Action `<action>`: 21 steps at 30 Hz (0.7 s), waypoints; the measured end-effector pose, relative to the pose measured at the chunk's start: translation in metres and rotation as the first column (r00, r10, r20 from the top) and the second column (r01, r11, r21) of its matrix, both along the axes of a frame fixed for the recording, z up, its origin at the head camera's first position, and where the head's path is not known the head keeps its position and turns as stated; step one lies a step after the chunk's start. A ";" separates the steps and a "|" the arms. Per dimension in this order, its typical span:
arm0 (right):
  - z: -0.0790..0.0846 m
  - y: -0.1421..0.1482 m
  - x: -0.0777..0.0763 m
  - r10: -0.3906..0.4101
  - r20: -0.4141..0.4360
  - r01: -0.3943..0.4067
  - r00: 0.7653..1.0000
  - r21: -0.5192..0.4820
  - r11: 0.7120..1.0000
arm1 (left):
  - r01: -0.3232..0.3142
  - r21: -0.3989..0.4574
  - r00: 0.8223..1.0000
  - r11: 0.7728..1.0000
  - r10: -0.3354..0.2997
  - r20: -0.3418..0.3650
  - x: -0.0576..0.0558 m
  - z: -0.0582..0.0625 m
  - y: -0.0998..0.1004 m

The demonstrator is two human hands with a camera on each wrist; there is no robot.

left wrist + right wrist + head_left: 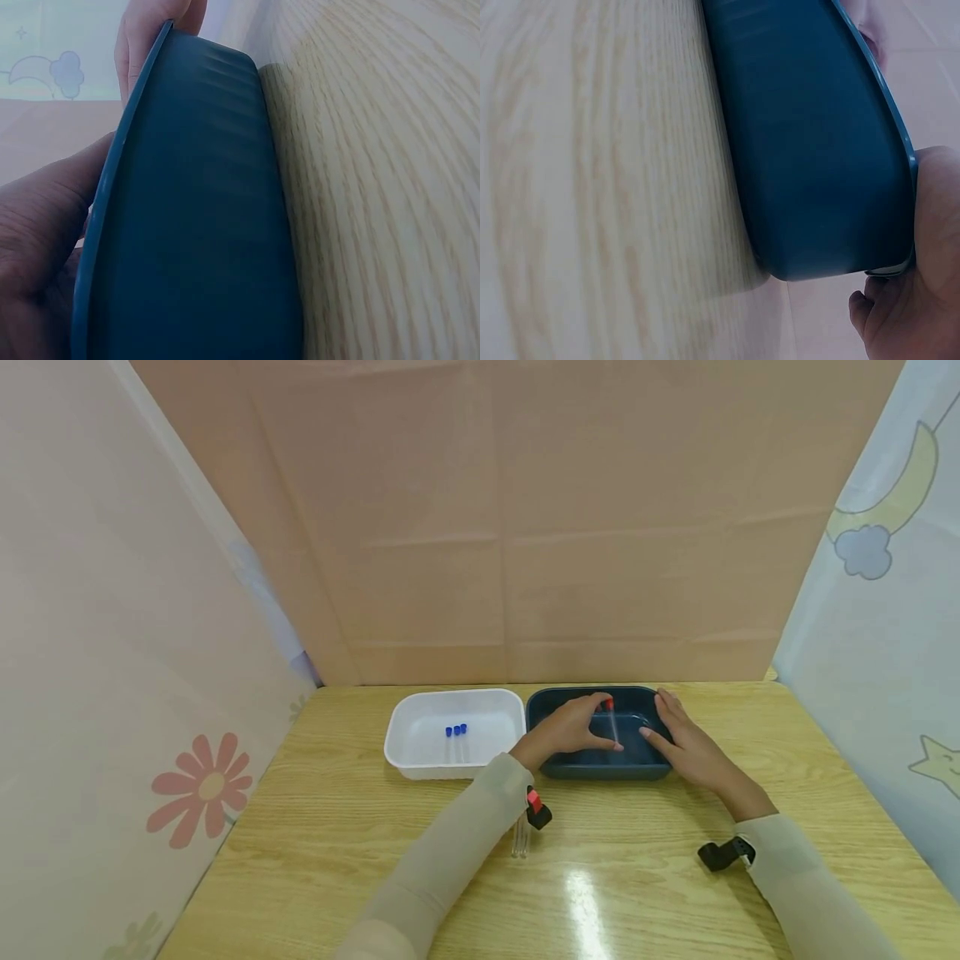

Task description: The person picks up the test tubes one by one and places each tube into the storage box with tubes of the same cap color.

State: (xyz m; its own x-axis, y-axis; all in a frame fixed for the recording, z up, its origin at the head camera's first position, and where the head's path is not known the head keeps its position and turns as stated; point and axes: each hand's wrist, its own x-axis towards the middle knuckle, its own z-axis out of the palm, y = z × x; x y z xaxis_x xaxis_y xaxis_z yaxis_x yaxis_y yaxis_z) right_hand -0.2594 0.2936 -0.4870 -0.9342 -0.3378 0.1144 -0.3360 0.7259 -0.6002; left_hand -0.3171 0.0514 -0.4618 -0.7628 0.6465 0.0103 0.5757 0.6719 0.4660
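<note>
A clear test tube with a red cap (610, 703) is at the dark blue tray (607, 772). My left hand (568, 727) reaches over the tray's near left part and holds the tube lengthwise, fingers at its cap and thumb at its lower end. With my right hand (686, 745) I grip the tray's right end, thumb inside and fingers over the rim. The dark tray's outer wall (195, 187) fills the left wrist view, and the right hand (922, 300) shows at its corner in the right wrist view.
A white tray (397, 760) stands left of the dark one, holding several test tubes with blue caps (457, 730). More clear tubes (521, 841) lie on the wooden table (637, 877), partly hidden by my left forearm. A brown backdrop (495, 527) rises behind.
</note>
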 end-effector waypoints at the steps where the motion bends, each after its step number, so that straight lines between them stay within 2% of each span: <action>1: 0.000 0.000 0.000 -0.001 -0.001 0.001 1.000 -0.001 1.000 | 0.000 -0.002 1.000 1.000 0.000 0.000 -0.001 -0.001 0.001; 10: -0.005 0.000 -0.001 0.002 -0.014 -0.002 1.000 -0.012 1.000 | 0.011 -0.015 1.000 1.000 -0.011 -0.010 -0.006 -0.011 0.007; 21: 0.000 -0.002 0.000 0.007 0.006 -0.006 1.000 -0.015 1.000 | 0.014 -0.047 1.000 0.999 -0.015 -0.022 -0.010 -0.020 0.012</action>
